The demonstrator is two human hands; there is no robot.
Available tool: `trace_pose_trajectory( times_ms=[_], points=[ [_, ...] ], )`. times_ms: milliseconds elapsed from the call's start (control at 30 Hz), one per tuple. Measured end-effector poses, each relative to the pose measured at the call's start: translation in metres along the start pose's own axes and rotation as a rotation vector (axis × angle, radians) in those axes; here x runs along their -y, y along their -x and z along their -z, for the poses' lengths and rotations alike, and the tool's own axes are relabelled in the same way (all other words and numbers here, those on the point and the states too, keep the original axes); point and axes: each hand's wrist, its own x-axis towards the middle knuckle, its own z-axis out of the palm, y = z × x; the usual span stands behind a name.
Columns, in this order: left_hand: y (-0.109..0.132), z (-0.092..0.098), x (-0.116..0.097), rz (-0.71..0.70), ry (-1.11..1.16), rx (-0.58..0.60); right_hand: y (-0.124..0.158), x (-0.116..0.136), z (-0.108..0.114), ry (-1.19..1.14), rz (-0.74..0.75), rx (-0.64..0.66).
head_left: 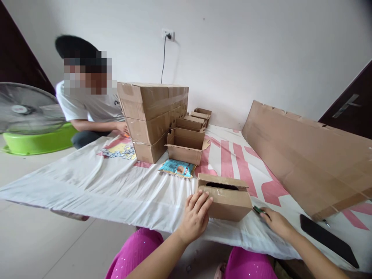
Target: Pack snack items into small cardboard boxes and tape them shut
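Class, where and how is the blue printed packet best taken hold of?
Probably by its near long edge, coming from the camera wearer's side: the blue printed packet lies low on the cloth, its far edge close to the open carton, while nothing stands before its near edge.

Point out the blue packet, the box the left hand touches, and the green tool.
Blue packet (176, 168), head view: printed upper face.
Box (229, 204), head view: near side.
Green tool (257, 210), head view: end nearest the box.
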Motion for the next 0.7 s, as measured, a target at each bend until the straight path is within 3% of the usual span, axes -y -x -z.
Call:
trace_pose_trajectory(
  times_ms=[100,167,233,367,433,533,700],
  points=[
    [0.0,0.002,0.0,-0.002,0.008,0.026,0.004,0.024,-0.013,-0.08,0.065,-0.177],
    [0.0,0.004,-0.002,0.01,0.051,0.048,0.004,0.049,-0.007,-0.233,0.085,-0.306],
    [-0.001,0.008,-0.005,0.048,0.147,0.06,0.004,0.075,0.003,-0.359,0.135,-0.336],
    [-0.003,0.015,-0.008,0.319,0.353,-0.041,0.009,0.112,0.016,-0.293,0.285,-0.361],
    [-0.005,0.017,-0.005,0.46,0.435,-0.06,0.014,0.121,0.017,-0.225,0.354,-0.436],
    [-0.006,0.021,0.007,0.511,0.633,0.003,0.026,0.127,0.017,-0.182,0.509,-0.546],
    [0.0,0.029,0.021,0.514,1.028,0.033,0.044,0.126,0.016,-0.05,0.757,-0.441]
  ],
)
